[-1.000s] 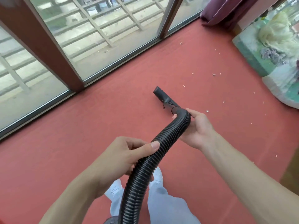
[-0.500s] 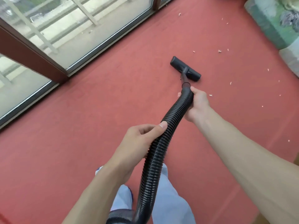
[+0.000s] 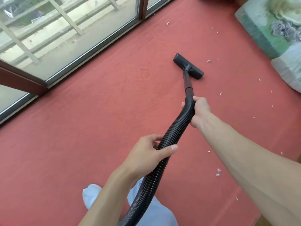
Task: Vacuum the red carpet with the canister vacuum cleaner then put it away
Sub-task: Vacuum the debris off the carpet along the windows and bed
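Observation:
A black ribbed vacuum hose (image 3: 175,126) runs from the bottom of the view up to a short rigid tube and a flat black floor nozzle (image 3: 188,66) lying on the red carpet (image 3: 91,128). My right hand (image 3: 199,110) grips the hose near its upper end, just below the tube. Lower down, my left hand (image 3: 150,152) grips the hose with the thumb across it. The canister is out of view. Small white scraps (image 3: 218,172) lie scattered on the carpet, mostly to the right of the nozzle.
A glass sliding door with a brown frame (image 3: 22,80) runs along the left and top. At the right edge lies green and white patterned bedding (image 3: 267,30). My feet in light shoe covers (image 3: 91,194) stand at the bottom.
The nozzle has been pushed forward and to the right across the carpet, with my right arm stretched out. The tube now shows below the nozzle. Both hands kept their hold on the hose.

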Demonstrator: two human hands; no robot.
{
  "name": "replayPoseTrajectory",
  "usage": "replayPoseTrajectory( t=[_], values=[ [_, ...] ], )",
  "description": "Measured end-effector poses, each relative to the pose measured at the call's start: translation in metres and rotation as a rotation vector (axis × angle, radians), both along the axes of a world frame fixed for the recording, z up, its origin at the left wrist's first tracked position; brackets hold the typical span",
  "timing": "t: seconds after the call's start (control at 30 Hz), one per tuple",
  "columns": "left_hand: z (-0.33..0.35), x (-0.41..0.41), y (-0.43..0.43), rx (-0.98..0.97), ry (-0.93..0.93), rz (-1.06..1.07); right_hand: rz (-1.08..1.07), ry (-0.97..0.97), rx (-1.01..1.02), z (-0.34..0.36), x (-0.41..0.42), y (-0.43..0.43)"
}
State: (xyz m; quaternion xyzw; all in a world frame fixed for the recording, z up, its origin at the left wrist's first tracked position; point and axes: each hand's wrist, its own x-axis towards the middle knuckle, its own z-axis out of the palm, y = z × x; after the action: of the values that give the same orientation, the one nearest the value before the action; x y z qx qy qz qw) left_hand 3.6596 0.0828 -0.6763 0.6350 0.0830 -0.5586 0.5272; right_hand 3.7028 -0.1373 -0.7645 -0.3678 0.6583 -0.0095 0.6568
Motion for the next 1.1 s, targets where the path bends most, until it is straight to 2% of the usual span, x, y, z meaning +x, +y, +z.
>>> replayPoseTrajectory(
  t=[0.3, 0.57, 0.83, 0.93, 1.1],
  values=[
    [0.036, -0.007, 0.004, 0.016, 0.109, -0.205, -0.015, 0.071, -0.021, 0.000, -0.059, 0.002],
    [0.079, -0.100, 0.048, 0.023, 0.126, -0.194, 0.117, 0.227, -0.069, 0.018, -0.171, 0.040],
    [0.156, -0.218, 0.094, 0.025, -0.034, -0.264, 0.138, 0.188, 0.105, 0.101, -0.303, 0.096],
    [0.184, -0.258, 0.103, 0.006, -0.087, -0.265, 0.096, 0.148, 0.161, 0.151, -0.346, 0.105],
    [0.235, -0.332, 0.098, -0.005, -0.141, -0.387, -0.026, 0.114, 0.218, 0.224, -0.435, 0.097]
  ],
)
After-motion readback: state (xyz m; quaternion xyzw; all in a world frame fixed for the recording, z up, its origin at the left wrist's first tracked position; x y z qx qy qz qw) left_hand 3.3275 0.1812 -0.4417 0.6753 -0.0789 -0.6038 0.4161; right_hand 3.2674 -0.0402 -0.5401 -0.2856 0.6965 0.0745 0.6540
